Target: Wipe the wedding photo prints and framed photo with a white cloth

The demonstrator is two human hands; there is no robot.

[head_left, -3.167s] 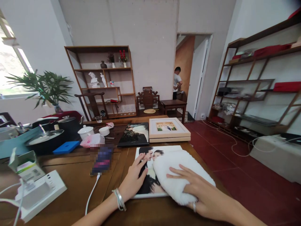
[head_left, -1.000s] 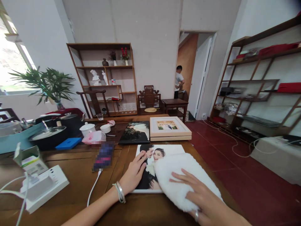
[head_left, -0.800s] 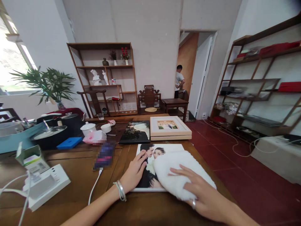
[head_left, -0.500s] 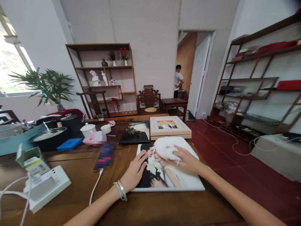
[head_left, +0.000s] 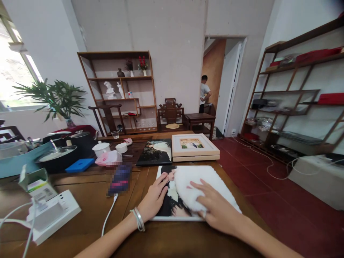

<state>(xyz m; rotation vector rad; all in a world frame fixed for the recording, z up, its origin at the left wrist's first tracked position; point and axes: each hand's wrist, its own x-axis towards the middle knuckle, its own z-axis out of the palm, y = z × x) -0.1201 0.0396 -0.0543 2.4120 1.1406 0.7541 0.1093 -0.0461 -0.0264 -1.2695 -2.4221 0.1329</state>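
A large photo panel [head_left: 163, 212] of a couple lies flat on the wooden table in front of me. My left hand [head_left: 154, 199], with bracelets on its wrist, rests on the panel's left side, fingers stretched out. Over the right part of the picture spreads a white fluffy cloth [head_left: 187, 179], hiding much of it. My right hand [head_left: 215, 204] grips and presses this cloth near the panel's lower right, its index finger extended along the fluff. The thumb is partly hidden.
Beyond the panel lie a dark photo panel [head_left: 154, 152] and light wooden picture frames [head_left: 195, 154]. To the left are a blurred phone-like object [head_left: 120, 179] on a cable, a white power strip [head_left: 57, 218], a blue box [head_left: 80, 165] and pots. A person [head_left: 205, 91] stands in the doorway.
My right hand has drawn the fluffy cloth down toward me over the panel, uncovering the table behind it and covering more of the picture. The left hand stays in place.
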